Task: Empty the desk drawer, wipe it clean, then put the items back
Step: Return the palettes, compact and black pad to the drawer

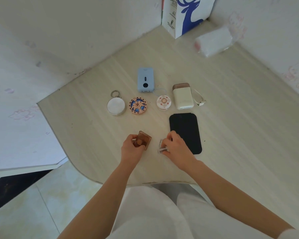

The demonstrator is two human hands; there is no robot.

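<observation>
Two small items are gripped at the desk's (231, 135) near edge: a brown bottle (143, 139) by the left hand (132, 147), a clear bottle (162, 147) by the right hand (177, 146), seemingly for sorting beside the laid-out items; the drawer is unseen

brown bottle (142, 140): held | clear bottle (162, 147): held, desk (231, 135)

Both forearms outstretched, left hand (131, 147) and right hand (177, 147) each curled in a grip.
</observation>
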